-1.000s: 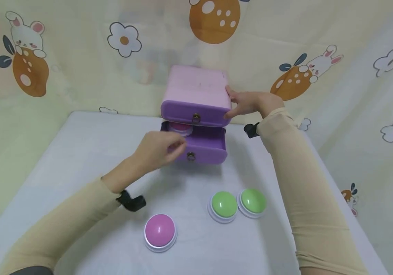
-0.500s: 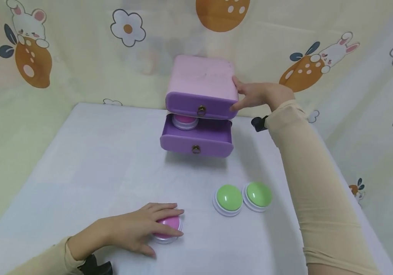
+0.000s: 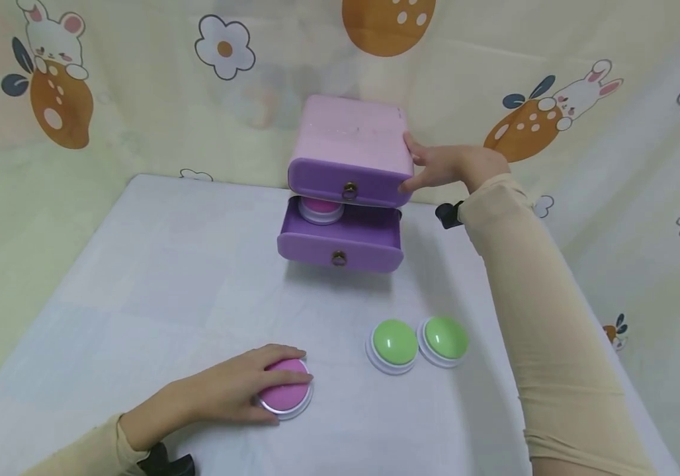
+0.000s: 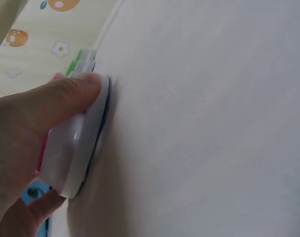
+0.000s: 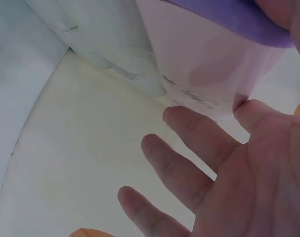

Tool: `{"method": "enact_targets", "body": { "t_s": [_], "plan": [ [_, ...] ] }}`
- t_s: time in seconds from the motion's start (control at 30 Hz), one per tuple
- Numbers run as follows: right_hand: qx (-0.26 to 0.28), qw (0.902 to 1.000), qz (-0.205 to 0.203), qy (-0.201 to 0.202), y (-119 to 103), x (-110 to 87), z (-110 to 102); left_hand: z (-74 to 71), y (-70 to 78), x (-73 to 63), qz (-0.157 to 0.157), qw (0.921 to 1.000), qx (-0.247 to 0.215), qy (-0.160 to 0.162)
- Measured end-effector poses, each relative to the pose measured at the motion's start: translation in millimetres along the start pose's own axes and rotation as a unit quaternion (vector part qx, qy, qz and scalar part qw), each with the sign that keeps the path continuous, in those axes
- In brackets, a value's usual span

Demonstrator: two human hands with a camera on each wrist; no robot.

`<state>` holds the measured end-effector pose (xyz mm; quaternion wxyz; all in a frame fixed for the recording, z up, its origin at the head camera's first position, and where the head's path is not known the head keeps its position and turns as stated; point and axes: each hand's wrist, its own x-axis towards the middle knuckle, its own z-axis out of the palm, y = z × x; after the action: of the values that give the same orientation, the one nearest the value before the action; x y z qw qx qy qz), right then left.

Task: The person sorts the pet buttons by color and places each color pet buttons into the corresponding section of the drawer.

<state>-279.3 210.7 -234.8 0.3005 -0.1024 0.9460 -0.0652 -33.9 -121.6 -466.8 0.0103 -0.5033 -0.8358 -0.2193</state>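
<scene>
Left hand (image 3: 235, 387), splayed earlier, now gripped white-based, pink-domed round button (image 3: 286, 396); beyond it, right hand (image 3: 444, 165), fingers seemingly spread, touched pink-and-purple drawer box (image 3: 352, 135).

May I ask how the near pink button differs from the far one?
The near pink button is outside the drawer unit; the far pink button sits in the open lower drawer. The left hand grips the near button; no hand touches the far button. Both have white bases.
</scene>
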Motion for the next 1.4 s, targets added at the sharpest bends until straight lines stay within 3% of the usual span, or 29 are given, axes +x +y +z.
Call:
{"method": "enact_targets", "body": {
  "t_s": [0.17,0.27,0.47,0.6,0.67,0.8,0.9,1.0,1.17,1.4],
  "plan": [
    [-0.008,0.9997,0.022,0.001,-1,-4.4,1,-7.3,0.1,4.3,-0.026,0.999,-0.029,-0.021],
    [-0.021,0.9989,0.042,-0.002,-5,-6.0,1,-19.9,0.5,13.9,-0.044,0.9958,-0.075,-0.029],
    [-0.049,0.9956,0.08,-0.001,-22,-7.9,-6,-49.5,-3.1,48.4,-0.045,0.983,-0.178,-0.009],
    [-0.048,0.9953,0.084,-0.007,-25,-9.6,-7,-67.3,-6.6,75.3,-0.028,0.9769,-0.212,0.012],
    [-0.039,0.9955,0.085,-0.007,-24,-10.7,-6,-75.0,-9.7,90.0,-0.022,0.9751,-0.218,0.037],
    [-0.03,0.9963,0.08,-0.002,-21,-11.3,-5,-86.1,-17.6,120.2,-0.033,0.9711,-0.201,0.124],
    [-0.028,0.9965,0.079,0.002,-19,-11.3,-3,-88.3,-25.1,143.4,-0.06,0.9624,-0.177,0.197],
    [-0.023,0.9963,0.083,0.001,-19,-9.6,-2,-86.0,-33.7,162.5,-0.099,0.9537,-0.151,0.24],
    [-0.03,0.9959,0.086,0.002,-19,-8.9,0,-83.3,-42.4,185.4,-0.175,0.9509,-0.109,0.231],
    [-0.028,0.9962,0.082,0.005,-18,-8.1,-3,-86.8,-45.5,199.6,-0.252,0.9481,-0.07,0.181]
  ]
}}
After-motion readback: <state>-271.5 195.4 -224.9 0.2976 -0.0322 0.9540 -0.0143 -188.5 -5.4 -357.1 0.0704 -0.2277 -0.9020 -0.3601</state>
